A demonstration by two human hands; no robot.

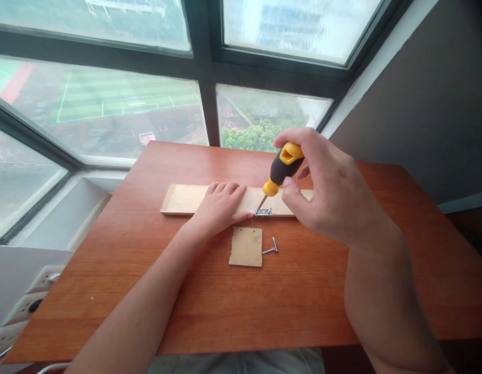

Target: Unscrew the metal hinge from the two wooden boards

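A pale wooden board (pixel 182 197) lies lengthwise across the table. My left hand (pixel 221 205) rests flat on it, fingers stretched over the top, thumb pointing at a small metal hinge (pixel 263 212) on the board's near edge. In my right hand (pixel 322 182) is a yellow and black screwdriver (pixel 282 169), gripped by its handle and tilted. Its tip comes down at the left end of the hinge; whether it sits in a screw head is too small to tell. Closer to me lies a small thin wooden piece (pixel 246 247) with two holes, and beside it two screws (pixel 270 248).
The reddish-brown table (pixel 209 311) reaches to the windows, with a dark window frame (pixel 209 104) behind it. A grey wall (pixel 428 114) stands at the right. Wall sockets (pixel 28 306) are low at the left, beside the table edge.
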